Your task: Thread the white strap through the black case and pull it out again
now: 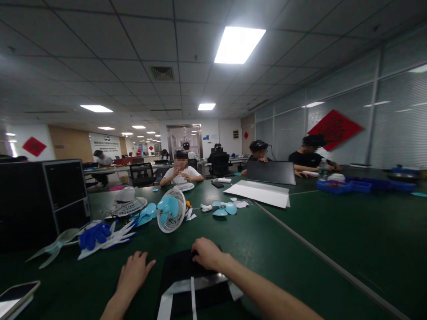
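My left hand (132,272) lies flat on the green table (300,249), fingers stretched forward and holding nothing, just left of a black flat case (187,278) with silver tape strips. My right hand (207,252) rests on the case's far edge with its fingers curled down over it. Beyond the hands stands a small white fan (171,210) with blue blades, its front grille facing me. A loose blue fan blade (224,208) and small white parts lie to its right. A white fan grille (129,206) lies flat to its left.
Blue-and-white gloves (100,235) and a clear fan blade (55,246) lie at the left, near a black computer case (43,195). A phone (16,295) sits at the bottom left. Several people sit along the far side. White cardboard (258,192) and blue trays (343,186) lie further right.
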Demonstrator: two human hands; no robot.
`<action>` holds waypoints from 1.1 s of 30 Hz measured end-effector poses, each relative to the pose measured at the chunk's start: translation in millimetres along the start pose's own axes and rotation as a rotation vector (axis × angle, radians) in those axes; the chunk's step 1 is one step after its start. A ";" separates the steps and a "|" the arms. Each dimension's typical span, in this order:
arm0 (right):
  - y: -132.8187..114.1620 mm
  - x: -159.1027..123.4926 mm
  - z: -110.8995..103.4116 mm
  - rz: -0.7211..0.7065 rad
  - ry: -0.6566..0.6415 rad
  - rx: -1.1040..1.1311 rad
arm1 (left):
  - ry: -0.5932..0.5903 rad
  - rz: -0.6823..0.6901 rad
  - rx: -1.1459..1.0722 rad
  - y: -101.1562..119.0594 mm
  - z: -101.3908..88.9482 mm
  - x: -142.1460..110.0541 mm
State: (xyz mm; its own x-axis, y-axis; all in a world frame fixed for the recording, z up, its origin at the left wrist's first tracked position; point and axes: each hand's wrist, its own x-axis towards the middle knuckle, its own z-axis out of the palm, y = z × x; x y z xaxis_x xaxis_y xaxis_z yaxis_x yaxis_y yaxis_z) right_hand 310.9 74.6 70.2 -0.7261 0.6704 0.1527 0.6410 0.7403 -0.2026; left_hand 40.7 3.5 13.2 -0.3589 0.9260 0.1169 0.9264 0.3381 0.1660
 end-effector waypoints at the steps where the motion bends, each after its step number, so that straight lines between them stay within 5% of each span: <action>1: 2.9 -2.5 -1.8 0.006 0.006 0.002 | -0.003 -0.002 -0.009 -0.1 0.2 0.2; 6: 35.3 -37.2 -23.0 0.117 0.106 0.002 | -0.022 -0.018 -0.026 -2.5 2.2 3.1; 12: 115.9 -115.4 -59.9 0.443 0.250 -0.003 | -0.079 0.004 -0.082 -13.7 8.9 11.5; 19: 191.3 -196.1 -85.3 0.801 0.246 -0.040 | -0.068 -0.034 -0.072 -12.6 11.6 13.9; 27: 209.9 -218.7 -77.4 0.893 0.236 -0.068 | -0.094 -0.032 -0.122 -22.1 17.7 22.1; 33: 185.9 -234.3 -79.3 0.855 0.341 -0.079 | -0.086 -0.030 -0.144 -25.9 17.9 22.8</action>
State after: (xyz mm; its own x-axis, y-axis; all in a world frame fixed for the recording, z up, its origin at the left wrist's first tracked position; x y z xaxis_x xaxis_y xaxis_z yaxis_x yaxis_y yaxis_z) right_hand 619.9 59.1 73.5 0.1069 0.9596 0.2604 0.9496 -0.0209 -0.3129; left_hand 10.6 18.8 -6.0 -0.3691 0.9290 0.0270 0.8873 0.3436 0.3077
